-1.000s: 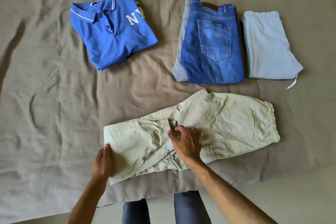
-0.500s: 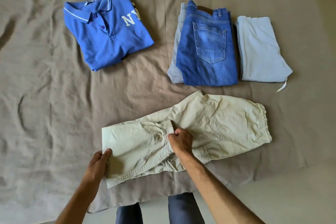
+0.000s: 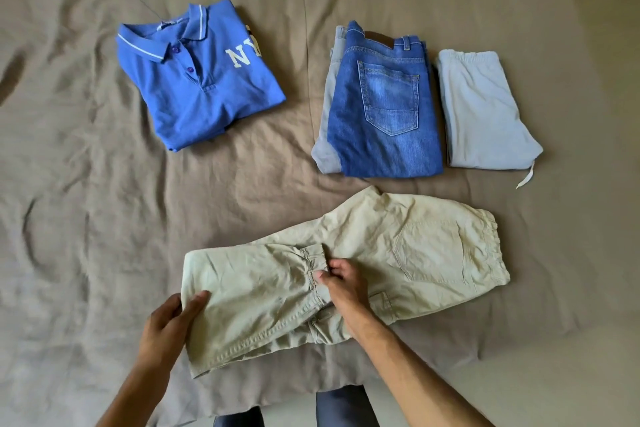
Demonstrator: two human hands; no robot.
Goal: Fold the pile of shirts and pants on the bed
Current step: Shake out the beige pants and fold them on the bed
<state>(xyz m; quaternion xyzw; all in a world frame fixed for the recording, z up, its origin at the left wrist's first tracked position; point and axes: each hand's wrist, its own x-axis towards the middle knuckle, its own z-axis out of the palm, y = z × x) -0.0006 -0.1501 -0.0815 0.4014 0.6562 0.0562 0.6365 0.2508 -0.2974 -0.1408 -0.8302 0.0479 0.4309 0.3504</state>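
Khaki pants (image 3: 398,253) lay half-folded on the bed (image 3: 86,218), near edge. Left hand (image 3: 169,322) pinched the folded left end, thumb on top. Right hand (image 3: 343,284) gripped the gathered cuff at mid-garment. Beyond them lay a folded blue polo (image 3: 204,87), jeans (image 3: 384,114) and grey sweatpants (image 3: 485,114).

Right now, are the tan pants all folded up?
Not yet. The tan pants are folded over only once, lying long across the bed, unlike the compact blue jeans.
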